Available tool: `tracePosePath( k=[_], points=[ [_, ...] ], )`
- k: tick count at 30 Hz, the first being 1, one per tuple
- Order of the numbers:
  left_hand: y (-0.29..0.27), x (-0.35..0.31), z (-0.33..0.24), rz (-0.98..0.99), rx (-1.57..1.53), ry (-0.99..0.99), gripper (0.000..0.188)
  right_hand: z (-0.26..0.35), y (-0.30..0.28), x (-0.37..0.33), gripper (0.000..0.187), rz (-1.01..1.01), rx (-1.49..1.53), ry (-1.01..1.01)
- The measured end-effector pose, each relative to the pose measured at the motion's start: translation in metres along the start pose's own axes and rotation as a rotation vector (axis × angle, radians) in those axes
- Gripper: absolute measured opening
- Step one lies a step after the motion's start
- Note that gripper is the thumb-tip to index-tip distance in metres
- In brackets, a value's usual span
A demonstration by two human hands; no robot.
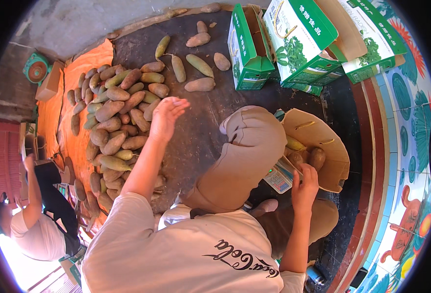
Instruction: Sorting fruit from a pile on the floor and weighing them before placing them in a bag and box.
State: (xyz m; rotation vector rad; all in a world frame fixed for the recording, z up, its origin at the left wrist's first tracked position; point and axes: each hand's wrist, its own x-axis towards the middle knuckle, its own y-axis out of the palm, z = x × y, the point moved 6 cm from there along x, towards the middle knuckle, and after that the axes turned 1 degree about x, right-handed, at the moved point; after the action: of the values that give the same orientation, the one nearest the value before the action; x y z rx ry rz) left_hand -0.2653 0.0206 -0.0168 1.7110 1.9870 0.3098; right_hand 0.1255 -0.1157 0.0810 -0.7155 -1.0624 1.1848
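My left hand reaches out over the right edge of a heap of soil-covered green radishes. Its fingers are stretched, with nothing seen in them. My right hand is beside the near rim of an open brown cardboard box, thumb and fingers apart, holding nothing that I can see. Inside that box lie several radishes, brown and green. A digital scale with a keypad shows between my knee and the box; whether the box rests on it I cannot tell.
Several loose radishes lie on the dark ground sheet beyond the heap. Tall green-and-white cartons stand at the back right. An orange sheet runs under the heap. At far left are a green dial scale and another person.
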Motion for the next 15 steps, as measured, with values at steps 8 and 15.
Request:
tracePosePath(
  k=[8,15],
  points=[
    [-0.213,0.049,0.079,-0.522,0.715,-0.263,0.036,-0.035,0.050,-0.017,0.034,0.130,-0.181,0.003],
    [-0.245,0.076,0.084,-0.463,1.429,-0.487,0.067,-0.035,0.053,-0.015,0.029,0.146,-0.216,0.038]
  ],
)
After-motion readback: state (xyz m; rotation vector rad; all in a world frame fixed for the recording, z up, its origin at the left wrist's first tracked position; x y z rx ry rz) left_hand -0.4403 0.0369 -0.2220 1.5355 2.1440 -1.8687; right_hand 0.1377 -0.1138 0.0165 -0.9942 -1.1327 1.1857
